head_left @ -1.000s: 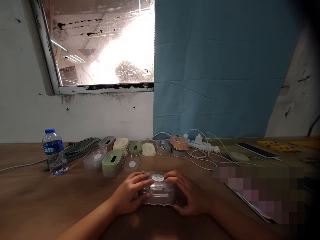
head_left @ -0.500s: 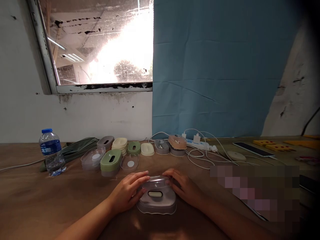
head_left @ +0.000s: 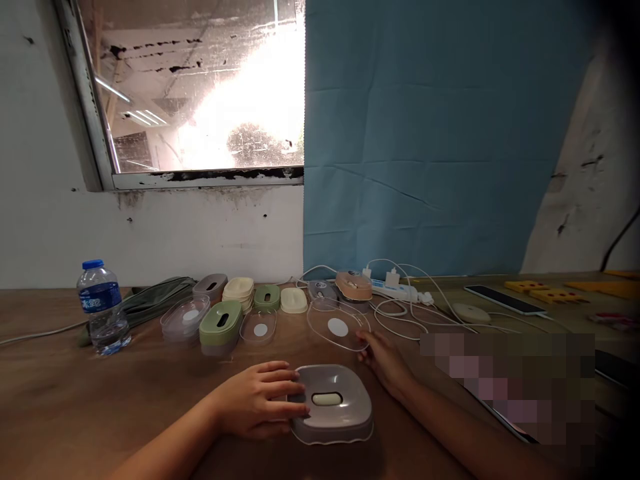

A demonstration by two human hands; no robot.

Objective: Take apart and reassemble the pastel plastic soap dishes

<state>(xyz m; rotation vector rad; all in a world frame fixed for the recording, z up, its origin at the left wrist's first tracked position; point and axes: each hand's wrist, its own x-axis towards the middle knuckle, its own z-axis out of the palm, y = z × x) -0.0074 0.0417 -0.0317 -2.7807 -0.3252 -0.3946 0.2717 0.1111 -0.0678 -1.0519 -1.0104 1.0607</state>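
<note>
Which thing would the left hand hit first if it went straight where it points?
The left hand would meet the grey box first; its fingers overlap the box's left side, apparently touching.

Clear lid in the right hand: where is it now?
In the head view, the clear lid is just right of centre, its right edge in the right hand, beyond the near gray box.

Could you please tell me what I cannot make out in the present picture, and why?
All in the head view:
- Box: part of its left side, hidden by the left hand.
- Flat device: most of it, covered by pixelation.
- Window: much of its pane, lost in glare.
- Bottle label: fine print, too small.
</note>
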